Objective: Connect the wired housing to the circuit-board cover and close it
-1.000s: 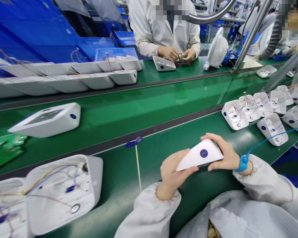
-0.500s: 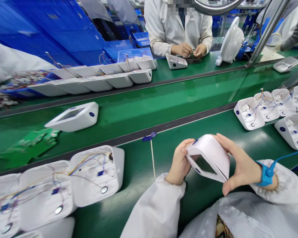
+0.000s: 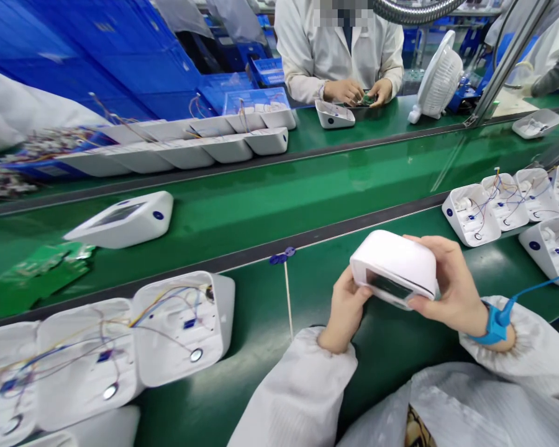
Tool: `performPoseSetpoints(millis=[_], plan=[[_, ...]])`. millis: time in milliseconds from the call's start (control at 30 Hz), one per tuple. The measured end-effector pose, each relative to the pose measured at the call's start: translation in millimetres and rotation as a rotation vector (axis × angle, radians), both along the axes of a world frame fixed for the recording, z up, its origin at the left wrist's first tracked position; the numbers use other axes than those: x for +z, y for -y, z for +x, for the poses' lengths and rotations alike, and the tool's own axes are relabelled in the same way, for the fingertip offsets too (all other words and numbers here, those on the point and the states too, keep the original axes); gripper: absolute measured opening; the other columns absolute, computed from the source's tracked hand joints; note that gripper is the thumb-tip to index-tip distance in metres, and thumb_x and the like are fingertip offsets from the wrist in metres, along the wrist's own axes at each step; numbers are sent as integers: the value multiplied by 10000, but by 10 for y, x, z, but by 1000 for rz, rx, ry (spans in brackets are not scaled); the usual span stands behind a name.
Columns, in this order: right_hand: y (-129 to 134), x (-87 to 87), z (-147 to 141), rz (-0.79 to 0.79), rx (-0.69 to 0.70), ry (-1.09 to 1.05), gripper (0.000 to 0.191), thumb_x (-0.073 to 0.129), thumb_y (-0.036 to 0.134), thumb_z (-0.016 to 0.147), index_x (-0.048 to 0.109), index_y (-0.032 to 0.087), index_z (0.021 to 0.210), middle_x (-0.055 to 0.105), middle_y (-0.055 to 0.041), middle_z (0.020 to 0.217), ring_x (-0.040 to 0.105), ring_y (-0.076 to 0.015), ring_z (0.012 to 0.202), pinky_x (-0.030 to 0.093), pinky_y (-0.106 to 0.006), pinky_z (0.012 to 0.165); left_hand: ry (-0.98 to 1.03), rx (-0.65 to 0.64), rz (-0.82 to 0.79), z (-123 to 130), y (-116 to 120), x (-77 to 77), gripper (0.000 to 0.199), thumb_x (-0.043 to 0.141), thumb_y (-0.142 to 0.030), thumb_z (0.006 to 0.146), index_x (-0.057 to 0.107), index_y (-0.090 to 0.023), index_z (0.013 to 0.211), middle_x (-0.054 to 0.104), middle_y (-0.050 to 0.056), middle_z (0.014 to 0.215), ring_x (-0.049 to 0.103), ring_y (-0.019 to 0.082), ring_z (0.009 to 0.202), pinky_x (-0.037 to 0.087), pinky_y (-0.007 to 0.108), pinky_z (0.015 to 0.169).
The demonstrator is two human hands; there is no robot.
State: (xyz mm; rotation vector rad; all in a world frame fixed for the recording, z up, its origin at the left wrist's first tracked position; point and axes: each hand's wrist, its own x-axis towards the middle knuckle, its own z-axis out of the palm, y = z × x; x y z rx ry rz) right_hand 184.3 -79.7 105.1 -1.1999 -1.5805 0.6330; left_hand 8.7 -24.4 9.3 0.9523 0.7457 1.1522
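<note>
Above the smooth green bench (image 3: 261, 310), rounded glossy white plastic casing (image 3: 395, 264) clasped between left hand (image 3: 347, 307) and right hand (image 3: 449, 285), fingers closed round its ends.

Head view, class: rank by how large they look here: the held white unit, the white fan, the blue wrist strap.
1. Held white unit, close to the camera, so its lead is unsure.
2. White fan, far off.
3. Blue wrist strap, plainly smallest.
</note>
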Motion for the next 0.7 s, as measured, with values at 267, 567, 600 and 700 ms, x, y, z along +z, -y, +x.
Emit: performPoseSetpoints(millis=[267,567,600,700], plan=[[-145,178,218,198,305,607,666,639,260,840,359,184,1440,512,-183,1421,515,-268,1311,492,-423,1028,-468,74,533,-103,37,73,791,734,-512,781,388,-276,1452,444,144,1499,457,325,1361,381,511,1132],[-195,-114,82,333,271,465,809,725,612,749,442,215,1395,595,-155,1268,580,-298,1181,472,-458,994,-563,-5,855,-284,-26,288,956,832,-443,638,391,-219,1456,527,186,1353,530,377,1237,453,561,1033],[-198,-159,69,352,243,430,836,748,618,718,446,224,1391,617,-144,1236,603,-294,1146,480,-447,976,-564,-23,850,-286,-19,308,975,839,-397,615,389,-214,1461,531,186,1343,535,378,1227,457,551,1030],[-216,-222,42,364,222,365,894,772,641,664,454,222,1386,658,-133,1185,645,-288,1085,498,-423,941,-553,-81,838,-278,2,378,981,838,-321,563,424,-217,1446,540,175,1362,539,385,1236,441,538,1055]])
